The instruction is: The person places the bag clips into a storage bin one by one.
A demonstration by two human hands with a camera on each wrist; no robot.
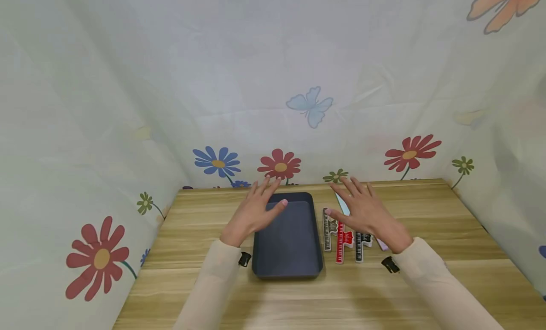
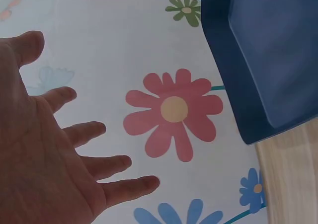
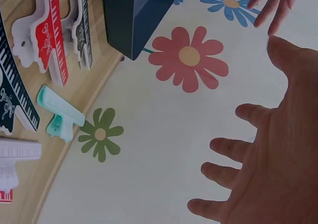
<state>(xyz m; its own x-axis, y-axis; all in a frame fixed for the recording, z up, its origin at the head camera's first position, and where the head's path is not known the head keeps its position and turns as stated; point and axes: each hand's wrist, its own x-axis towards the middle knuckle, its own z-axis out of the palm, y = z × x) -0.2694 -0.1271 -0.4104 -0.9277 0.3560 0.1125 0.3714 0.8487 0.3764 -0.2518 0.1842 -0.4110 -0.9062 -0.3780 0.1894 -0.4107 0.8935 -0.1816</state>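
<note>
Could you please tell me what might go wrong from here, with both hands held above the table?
The red clip, grey clip and black clip lie close together below the right hand, so reaching for one might nudge its neighbours.
The mint-green clip lies near the far edge of the table; a careless push could send it over.
The left hand is above the left side of the dark tray, so lowering it could bump and shift the tray.

The dark-blue rectangular tray (image 1: pixel 287 244) looks matt plastic, the mint-green clip (image 3: pixel 60 106) smooth plastic, the brown surface (image 1: pixel 196 221) wood-grained, the white flowered cloth (image 1: pixel 239 55) creased.
</note>
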